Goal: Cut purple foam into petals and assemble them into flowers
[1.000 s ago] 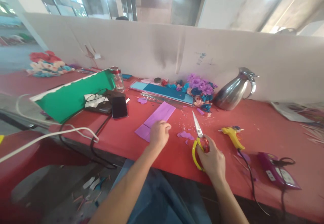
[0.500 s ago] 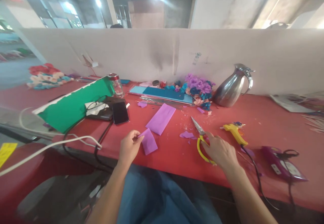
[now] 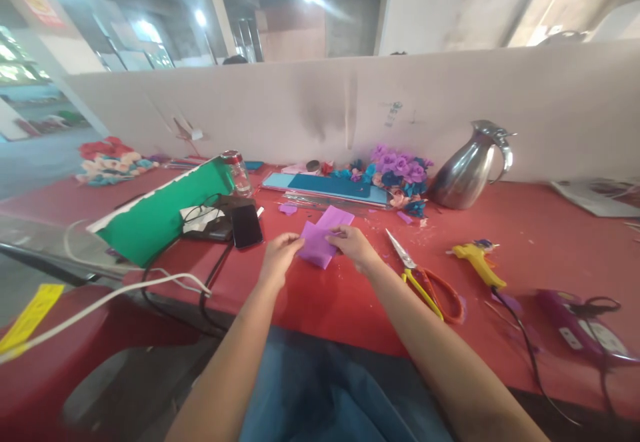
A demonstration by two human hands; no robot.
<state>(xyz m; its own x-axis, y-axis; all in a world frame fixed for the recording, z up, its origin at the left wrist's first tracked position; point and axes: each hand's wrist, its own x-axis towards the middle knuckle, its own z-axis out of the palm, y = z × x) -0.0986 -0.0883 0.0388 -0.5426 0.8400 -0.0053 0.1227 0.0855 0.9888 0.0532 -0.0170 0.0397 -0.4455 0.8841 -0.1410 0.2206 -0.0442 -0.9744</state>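
A small purple sheet of paper [image 3: 316,247] is held up between my two hands. My left hand [image 3: 281,255] pinches its left edge between thumb and fingers. On the opposite side, my right hand [image 3: 354,245] is closed on the sheet's right edge. Behind it on the red table lies a larger purple paper piece [image 3: 340,216], partly covered by the held sheet. Scissors [image 3: 419,275] with one yellow and one orange handle loop rest to the right of my right hand, blades pointing away from me.
A yellow glue gun [image 3: 477,263], a purple device [image 3: 583,329] and a steel jug [image 3: 463,169] stand on the right. Paper flowers [image 3: 400,169] and blue sheets [image 3: 330,187] lie at the back. A phone [image 3: 247,225], glass jar [image 3: 239,175] and green board [image 3: 160,219] are on the left.
My right hand has let go of the scissors, leaving them on the table, and moved left onto the small purple paper. My left hand has raised that paper rightward over the larger piece.
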